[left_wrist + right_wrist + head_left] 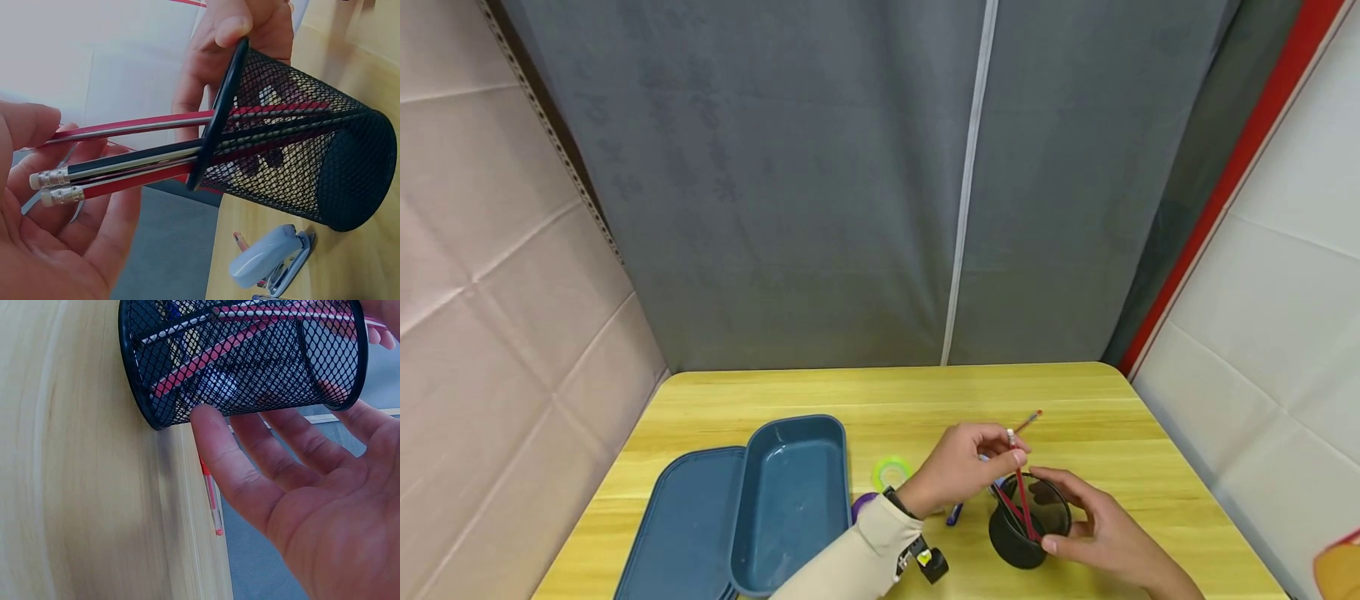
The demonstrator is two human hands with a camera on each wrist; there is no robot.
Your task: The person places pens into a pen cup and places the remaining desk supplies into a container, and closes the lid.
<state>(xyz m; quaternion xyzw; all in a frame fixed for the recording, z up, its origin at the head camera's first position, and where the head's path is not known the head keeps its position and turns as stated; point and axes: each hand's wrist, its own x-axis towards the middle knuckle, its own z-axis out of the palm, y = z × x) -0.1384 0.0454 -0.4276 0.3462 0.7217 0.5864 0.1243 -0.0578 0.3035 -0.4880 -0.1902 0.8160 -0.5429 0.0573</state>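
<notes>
While pinching a red pencil near its upper end with the left hand, kept its long axis slanting down from the fingertips into the mesh cup, clasped by the nearer right hand.

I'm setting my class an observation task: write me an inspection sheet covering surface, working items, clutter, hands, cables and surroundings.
Surface: yellowish wood-grain table.
Working items: black mesh cup; one black pencil and two red pencils, lower ends inside it.
Clutter: blue tray with blue lid at its left; green ring; purple item, mostly hidden; stapler; red pen.
Hands: left hand pinches a red pencil near its upper end; right hand holds the cup.
Cables: nothing seen.
Surroundings: grey curtain behind; pale sheets at both sides; red strip at right.
</notes>
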